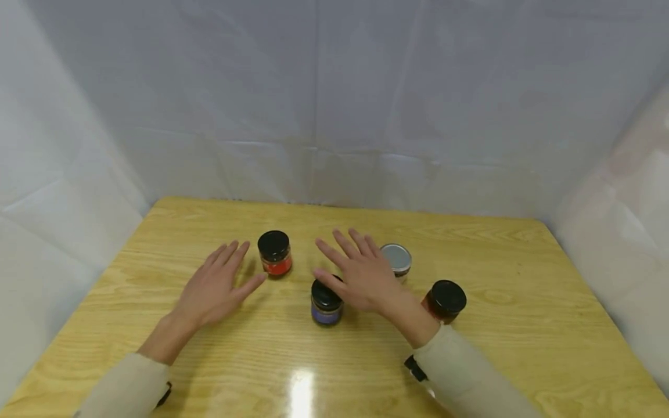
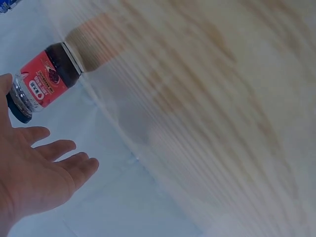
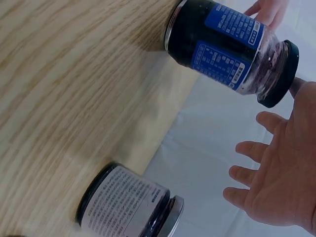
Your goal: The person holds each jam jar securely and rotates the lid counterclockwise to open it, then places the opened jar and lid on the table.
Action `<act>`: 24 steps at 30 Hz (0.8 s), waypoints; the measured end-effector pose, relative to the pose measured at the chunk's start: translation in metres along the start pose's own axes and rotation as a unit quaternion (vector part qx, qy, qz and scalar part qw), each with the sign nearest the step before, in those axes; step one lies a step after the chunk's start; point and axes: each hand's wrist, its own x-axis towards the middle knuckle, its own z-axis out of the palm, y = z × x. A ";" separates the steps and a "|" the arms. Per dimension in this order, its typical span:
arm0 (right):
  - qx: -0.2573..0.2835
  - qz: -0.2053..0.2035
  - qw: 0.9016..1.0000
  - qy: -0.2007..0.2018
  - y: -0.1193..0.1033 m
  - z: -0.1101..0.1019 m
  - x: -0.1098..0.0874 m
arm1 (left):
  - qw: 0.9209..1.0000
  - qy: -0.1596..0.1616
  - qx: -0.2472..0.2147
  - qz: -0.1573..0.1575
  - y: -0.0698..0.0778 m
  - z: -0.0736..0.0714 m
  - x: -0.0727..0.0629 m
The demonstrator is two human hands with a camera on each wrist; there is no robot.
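My left hand [image 1: 211, 290] is open over the left part of the table, thumb tip close to a red-labelled glass jar [image 1: 277, 266] with a black lid. In the left wrist view, that jar [image 2: 44, 79] stands upright beside the spread fingers [image 2: 59, 148]. With straight, spread fingers, my right hand [image 1: 366, 278] hovers at a blue-labelled jar [image 1: 326, 316], its thumb overlapping the black lid. The right wrist view shows this jar [image 3: 222, 47] with the thumb partly hidden behind its lid. Beyond the right hand, a silver-lidded jar [image 1: 397, 257] is partly covered by it.
Another black-lidded jar [image 1: 448, 299] stands right of the right forearm, partly hidden by it. In the right wrist view the silver-lidded jar [image 3: 126, 202] has a white printed label. Pale sheeting [image 1: 313, 104] surrounds the back and sides of the wooden table [image 1: 522, 348].
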 end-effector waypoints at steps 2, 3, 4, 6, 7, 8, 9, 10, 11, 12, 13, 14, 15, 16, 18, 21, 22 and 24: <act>0.001 -0.001 1.000 -0.001 -0.002 0.001 0.001 | 1.000 -0.006 -0.019 -0.008 0.001 0.000 0.001; 0.003 -0.002 1.000 0.000 -0.003 0.002 0.001 | 0.999 -0.010 -0.031 -0.013 0.002 0.000 0.001; 0.005 -0.003 1.000 -0.001 -0.004 0.002 0.002 | 0.999 -0.014 -0.043 -0.018 0.002 0.000 0.002; 0.008 -0.004 1.000 0.001 -0.006 0.003 0.002 | 0.997 -0.022 -0.069 -0.028 0.004 -0.001 0.003; 0.007 -0.004 1.000 0.001 -0.007 0.003 0.003 | 0.996 -0.025 -0.082 -0.032 0.004 -0.001 0.003; 0.007 -0.003 1.000 0.000 -0.008 0.003 0.003 | 0.995 -0.028 -0.094 -0.036 0.005 -0.001 0.003; 0.006 -0.003 1.000 -0.001 -0.009 0.004 0.003 | 0.993 -0.030 -0.104 -0.037 0.005 -0.001 0.004; 0.006 -0.003 1.000 -0.002 -0.009 0.004 0.004 | 0.992 -0.032 -0.113 -0.039 0.005 -0.001 0.004; 0.007 -0.002 1.000 -0.004 -0.010 0.005 0.004 | 0.991 -0.034 -0.121 -0.041 0.005 -0.001 0.005; 0.007 -0.002 1.000 -0.006 -0.011 0.005 0.005 | 0.990 -0.035 -0.128 -0.044 0.005 -0.001 0.006; 0.007 -0.003 1.000 -0.007 -0.012 0.005 0.005 | 0.989 -0.036 -0.136 -0.047 0.005 0.000 0.006; 0.007 -0.003 1.000 -0.008 -0.012 0.005 0.006 | 0.987 -0.038 -0.146 -0.050 0.004 0.000 0.008; 0.008 -0.004 1.000 -0.009 -0.013 0.005 0.006 | 0.985 -0.041 -0.157 -0.053 0.003 0.000 0.009; 0.008 -0.006 1.000 -0.010 -0.014 0.005 0.007 | 0.983 -0.044 -0.167 -0.056 0.002 0.001 0.010; 0.007 -0.007 1.000 -0.011 -0.015 0.005 0.007 | 0.979 -0.049 -0.188 -0.063 0.000 0.002 0.012; 0.011 -0.007 1.000 -0.015 -0.017 0.006 0.007 | 0.973 -0.055 -0.213 -0.065 -0.001 0.003 0.015; 0.010 -0.007 1.000 -0.017 -0.017 0.006 0.007 | 0.972 -0.055 -0.218 -0.065 -0.001 0.003 0.016; 0.010 -0.007 1.000 -0.018 -0.018 0.006 0.007 | 0.970 -0.059 -0.226 -0.065 -0.001 0.003 0.017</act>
